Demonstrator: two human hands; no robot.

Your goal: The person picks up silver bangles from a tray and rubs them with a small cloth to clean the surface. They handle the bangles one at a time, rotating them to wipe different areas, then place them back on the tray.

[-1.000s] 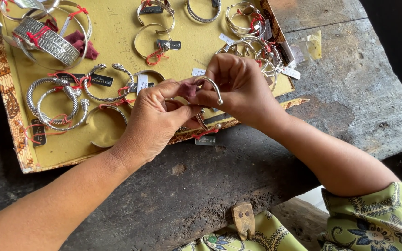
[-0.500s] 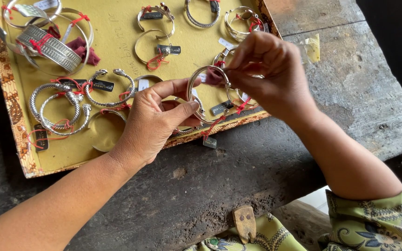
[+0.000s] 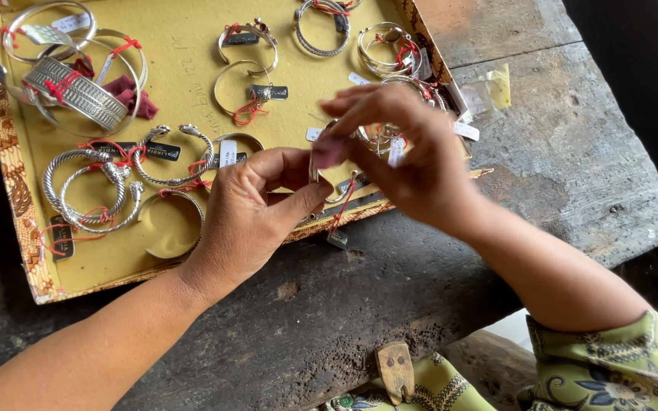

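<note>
Both hands meet over the near edge of a shallow tray [image 3: 24,251] lined in yellow. My left hand [image 3: 249,209] and my right hand [image 3: 401,148] together pinch a silver bangle [image 3: 321,179], mostly hidden between the fingers. A red thread [image 3: 340,205] hangs from it down to a small dark tag [image 3: 337,239] over the wooden bench. Several other silver bangles lie on the tray, among them a twisted pair [image 3: 89,190] at the left and a wide patterned cuff [image 3: 78,91] at the far left.
The tray rests on a worn, dark wooden bench [image 3: 573,167]. A small wooden peg [image 3: 395,371] sticks up at the bench's near edge. A clear plastic scrap [image 3: 493,87] lies right of the tray. My green patterned sleeve [image 3: 618,358] shows at bottom right.
The bangle has turned from face-on to edge-on between my fingers. My right hand has shifted slightly toward the tray's right side; the thread and tag now dangle over the bench.
</note>
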